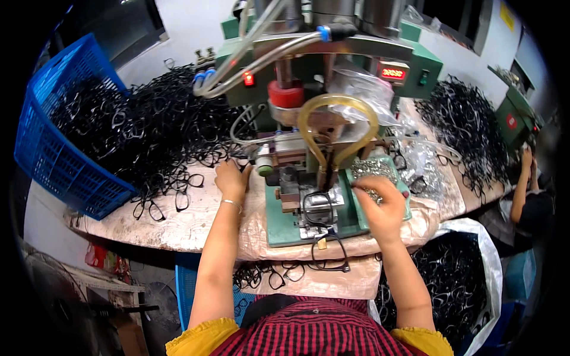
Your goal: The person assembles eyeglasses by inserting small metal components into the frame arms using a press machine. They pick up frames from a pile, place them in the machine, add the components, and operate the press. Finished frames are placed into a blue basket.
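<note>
My left hand [233,180] is closed at the near edge of a heap of black eyeglass frames [178,107], left of a green press [282,228]. Its fingers curl round a black eyeglass frame [242,164], of which little shows. In the press's metal fixture sits another eyeglass frame [332,252], one rim hanging over the front edge. My right hand [383,207] is at the right of the fixture, over a green tray [408,209] of small shiny metal parts [373,171]. Its thumb and fingertips are pinched together; what they hold is too small to make out.
A blue plastic basket [77,178] tips its frames onto the table at left. A yellowish hose [338,101] loops before the press. A white sack [490,261] of frames stands at lower right. More frames [463,124] and another person's arm [521,184] are at far right.
</note>
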